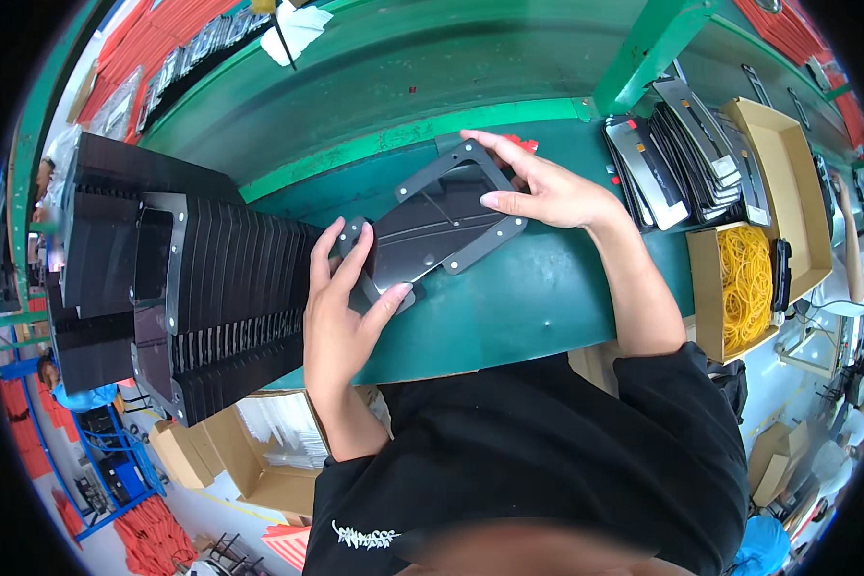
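Observation:
Between my hands is a black clamp frame (504, 230) with silver rivets, tilted over the green table. Inside it lies a dark, glossy, phone-sized screen panel (418, 245). My left hand (341, 307) grips the frame's near left end, fingers over its corner and thumb along the lower edge. At the far right end, my right hand (552, 187) holds the frame with the thumb on top and fingers round the outer edge. Small red pieces (520, 143) show just behind my right hand. What lies under the frame is hidden.
A tall stack of similar black frames (230, 278) stands close at left. Screen panels (686, 154) lie piled at right, beside a cardboard box (706, 288) of yellow rubber bands (742, 288). A green post (648, 58) rises behind. Another person's arm (852, 250) shows far right.

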Tool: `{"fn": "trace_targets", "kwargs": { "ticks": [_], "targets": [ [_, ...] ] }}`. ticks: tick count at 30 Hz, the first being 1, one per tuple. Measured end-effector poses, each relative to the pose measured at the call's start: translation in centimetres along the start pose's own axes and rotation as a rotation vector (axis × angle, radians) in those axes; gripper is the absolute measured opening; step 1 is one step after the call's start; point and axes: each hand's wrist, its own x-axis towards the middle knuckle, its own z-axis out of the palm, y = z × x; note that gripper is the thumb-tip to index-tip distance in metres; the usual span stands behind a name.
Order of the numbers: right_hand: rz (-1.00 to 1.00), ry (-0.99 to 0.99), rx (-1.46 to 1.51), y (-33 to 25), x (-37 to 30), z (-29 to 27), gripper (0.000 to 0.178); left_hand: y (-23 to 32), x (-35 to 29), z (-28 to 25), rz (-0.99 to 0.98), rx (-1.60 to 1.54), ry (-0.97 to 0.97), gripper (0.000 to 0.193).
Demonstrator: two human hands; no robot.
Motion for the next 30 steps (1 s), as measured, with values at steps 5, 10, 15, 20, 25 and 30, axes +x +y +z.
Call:
{"fn": "trace_targets", "kwargs": {
  "ticks": [5, 10, 15, 20, 25, 30],
  "targets": [
    [0.056, 0.060, -0.071, -1.8, -0.3, -0.1, 0.070, -1.7, 0.6, -0.8, 0.040, -0.030, -0.047, 0.071],
    [0.048, 0.019, -0.338, -3.1, -0.4, -0.8, 0.055, -1.8, 0.5, -0.9, 0.056, -0.064, -0.057, 0.071],
    [0.034, 0.023, -0.424, -3.1, -0.8, -0.6, 0.054, -2.1, 0.3, -0.6, 0.026, -0.157, -0.066, 0.070],
    [0.016, 0.027, -0.294, -2.7, -0.5, -0.3, 0.054, -4.2, 0.1, 0.2, 0.131, -0.176, -0.017, 0.068],
    [0.078, -0.003, -0.206, -1.0, -0.5, -1.8, 0.059, -4.3, 0.1, 0.9, 0.123, -0.230, 0.006, 0.067],
    [0.037, 0.001, -0.121, 1.4, 0.0, -2.1, 0.076, -5.1, 0.3, 1.7, 0.136, -0.343, 0.040, 0.067]
  ]
}}
